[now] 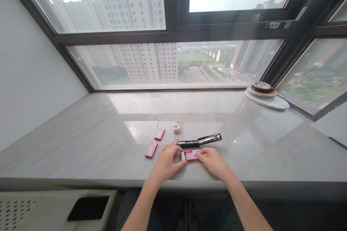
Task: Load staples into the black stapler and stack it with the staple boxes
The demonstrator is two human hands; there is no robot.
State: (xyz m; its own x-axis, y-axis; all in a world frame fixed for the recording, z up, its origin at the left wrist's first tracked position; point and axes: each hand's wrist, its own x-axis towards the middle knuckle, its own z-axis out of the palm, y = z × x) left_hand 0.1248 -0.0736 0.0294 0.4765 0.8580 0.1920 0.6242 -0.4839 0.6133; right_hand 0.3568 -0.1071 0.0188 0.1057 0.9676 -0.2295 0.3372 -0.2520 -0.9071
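A small red-and-white box (192,155) lies flat near the counter's front edge, with a pale part showing at its left end. My left hand (168,159) has thumb and forefinger closed around that left end. My right hand (213,161) pinches the opposite end between thumb and fingers. Just beyond the box is a black stapler (189,143), folded open with its metal staple channel (210,138) angled to the right. The left fingertips come close to the stapler's left end; whether they touch it I cannot tell.
Two pink-and-white boxes (151,149) lie left of my hands. A small white box (176,126) stands behind the stapler. Stacked plates (264,92) sit in the far right corner on the grey counter (81,144), below dark-framed windows (173,36).
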